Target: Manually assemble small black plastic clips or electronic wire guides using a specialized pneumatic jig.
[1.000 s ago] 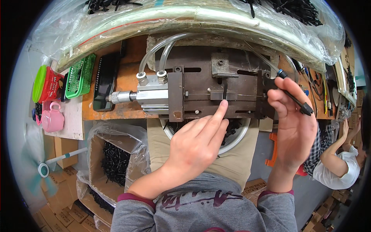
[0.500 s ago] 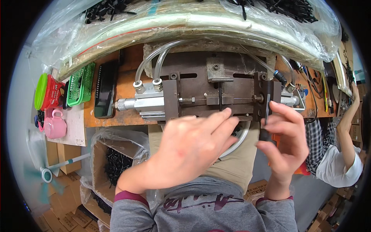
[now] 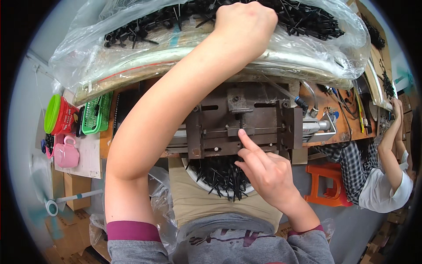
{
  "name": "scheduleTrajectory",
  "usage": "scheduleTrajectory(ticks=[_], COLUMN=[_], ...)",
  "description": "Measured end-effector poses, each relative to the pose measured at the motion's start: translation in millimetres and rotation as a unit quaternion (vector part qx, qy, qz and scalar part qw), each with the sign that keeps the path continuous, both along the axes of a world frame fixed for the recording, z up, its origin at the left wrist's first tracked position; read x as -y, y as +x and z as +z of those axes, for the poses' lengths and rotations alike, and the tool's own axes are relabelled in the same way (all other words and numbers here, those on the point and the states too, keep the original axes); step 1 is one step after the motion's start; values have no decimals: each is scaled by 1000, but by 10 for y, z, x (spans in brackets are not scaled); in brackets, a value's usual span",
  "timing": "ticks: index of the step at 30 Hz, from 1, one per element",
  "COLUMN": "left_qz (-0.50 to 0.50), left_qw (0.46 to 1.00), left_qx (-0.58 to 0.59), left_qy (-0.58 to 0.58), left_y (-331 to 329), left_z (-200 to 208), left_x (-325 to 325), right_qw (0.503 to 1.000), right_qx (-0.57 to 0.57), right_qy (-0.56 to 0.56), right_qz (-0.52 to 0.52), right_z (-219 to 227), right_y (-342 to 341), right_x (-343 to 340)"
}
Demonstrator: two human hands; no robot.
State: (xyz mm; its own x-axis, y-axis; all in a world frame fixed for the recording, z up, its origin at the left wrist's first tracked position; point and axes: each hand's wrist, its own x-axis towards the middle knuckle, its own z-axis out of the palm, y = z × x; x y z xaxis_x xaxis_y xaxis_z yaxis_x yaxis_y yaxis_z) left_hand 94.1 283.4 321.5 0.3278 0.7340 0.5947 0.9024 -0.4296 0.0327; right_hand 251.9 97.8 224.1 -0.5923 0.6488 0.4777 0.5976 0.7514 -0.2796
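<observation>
Our left hand [image 3: 247, 24] reaches high across the bench to a heap of black plastic pieces [image 3: 303, 17] amid clear plastic sheeting [image 3: 83, 48]; its fingers are hidden from view, and we cannot tell whether they grip anything. Below, our right hand [image 3: 269, 176] points with the index finger stretched out and the other fingers loosely curled, the fingertip at the near end of a thin black piece [image 3: 241, 122] lying across the small block [image 3: 249, 131] at the middle of a dark metal machine [image 3: 263, 115]. Above our lap, a round bowl [image 3: 190, 172] holds more black pieces. A pink cup [image 3: 67, 154] and a green basket [image 3: 97, 115] stand at left; at right, a co-worker [image 3: 381, 187] in white is near an orange stool [image 3: 323, 185].
</observation>
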Motion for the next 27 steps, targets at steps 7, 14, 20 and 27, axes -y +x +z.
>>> scheduleTrajectory(ticks=[7,14,20,27], left_qz=[-58,-94,-171,-119], left_qw=[998,986,966,964], left_qx=[35,136,173,207], left_qy=[20,12,-86,-112], left_y=[-461,-599,-474,-226], left_z=[277,147,-207,-683], left_x=[623,1552,2055,2273], right_qw=[999,994,975,962], right_qx=[45,-70,-124,174], right_qy=[-12,-67,180,51], right_qz=[-1,48,-45,-204], right_z=[67,512,1149,1320], right_y=[49,71,-109,-532], right_x=[-15,-435,-1671,-2572])
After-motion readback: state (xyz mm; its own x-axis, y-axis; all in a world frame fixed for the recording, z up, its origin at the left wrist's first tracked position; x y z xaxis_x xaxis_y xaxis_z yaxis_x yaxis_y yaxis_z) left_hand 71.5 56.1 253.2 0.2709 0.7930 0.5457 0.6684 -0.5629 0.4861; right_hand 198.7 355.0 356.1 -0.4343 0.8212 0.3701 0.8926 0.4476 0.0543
